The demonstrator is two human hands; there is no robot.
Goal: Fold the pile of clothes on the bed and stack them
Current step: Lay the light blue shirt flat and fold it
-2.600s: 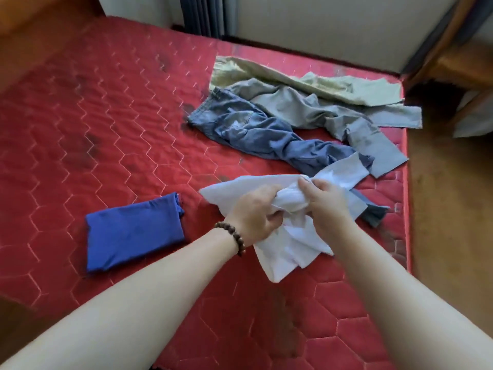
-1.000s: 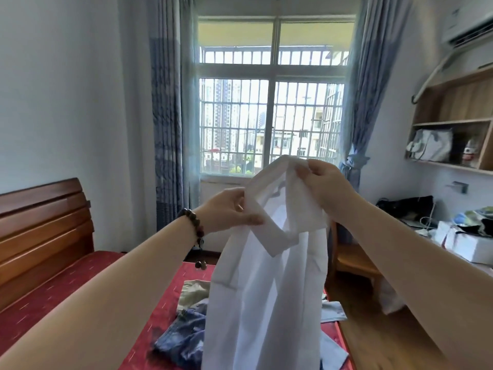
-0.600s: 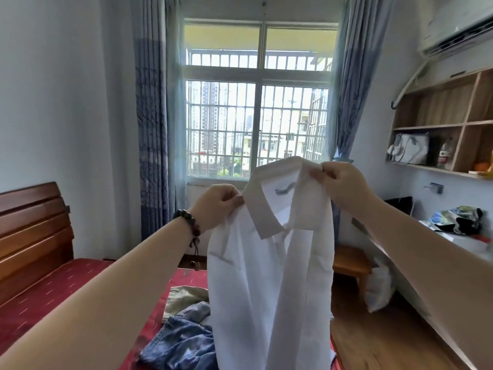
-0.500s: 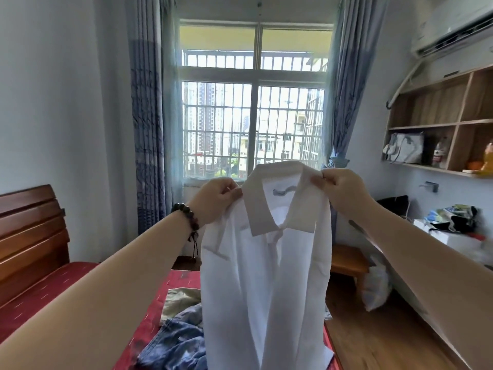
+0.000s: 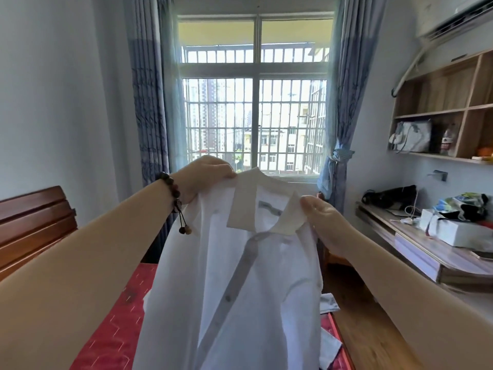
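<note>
A white collared shirt (image 5: 240,289) hangs in the air in front of me, button placket facing me, its collar on top. My left hand (image 5: 205,177) pinches the shirt at its left shoulder beside the collar. My right hand (image 5: 320,222) pinches the right collar edge and shoulder. The shirt hangs down over the red mattress (image 5: 112,332) and hides most of the clothes pile; only bits of grey cloth (image 5: 329,303) show at its right edge.
A wooden headboard (image 5: 34,225) stands at the left. A desk (image 5: 426,257) with a white box and clutter runs along the right wall under wooden shelves (image 5: 442,110). A barred window (image 5: 256,124) with blue curtains is straight ahead. Wooden floor lies between bed and desk.
The shirt has been lifted off the bed and turned so its front faces me. Both hands have spread apart to the shoulders, the right one dropping lower, so the shirt hangs wider.
</note>
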